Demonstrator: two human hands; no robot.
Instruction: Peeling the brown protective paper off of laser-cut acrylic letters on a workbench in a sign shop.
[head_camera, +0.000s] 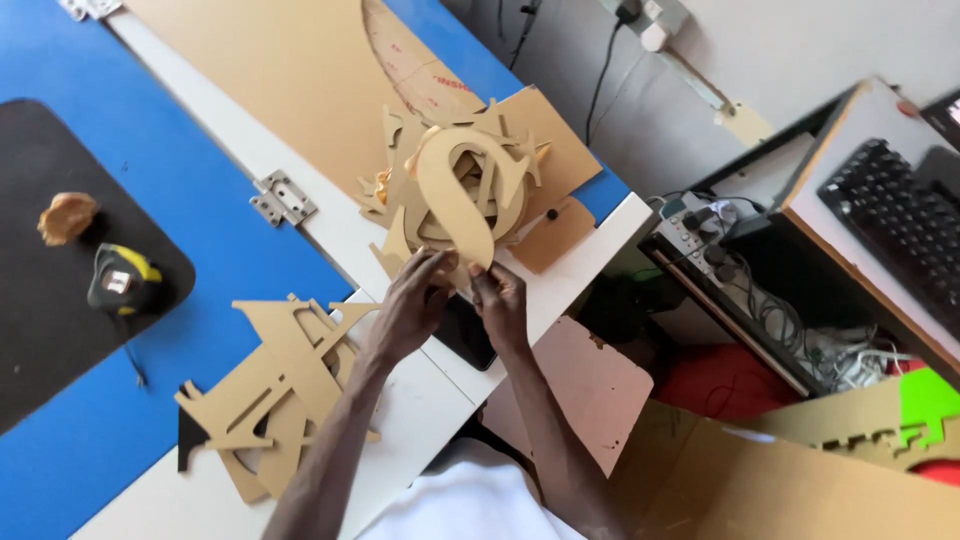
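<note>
Hands, left (412, 300) and right (500, 300), pinch a tan S-shaped cutout (455, 200) at frame centre; one letter pile (470, 170) lies behind, another (275, 390) lower left on the desk (420, 400).

left hand (412, 300): fingers pinched | right hand (499, 298): fingers pinched | wrists close

Not much here: a tan sheet (300, 70) lies at the top of the table, carrying a curved band of red print, and the yellow-black tape measure (122, 280) at left shows a small pale label.
</note>
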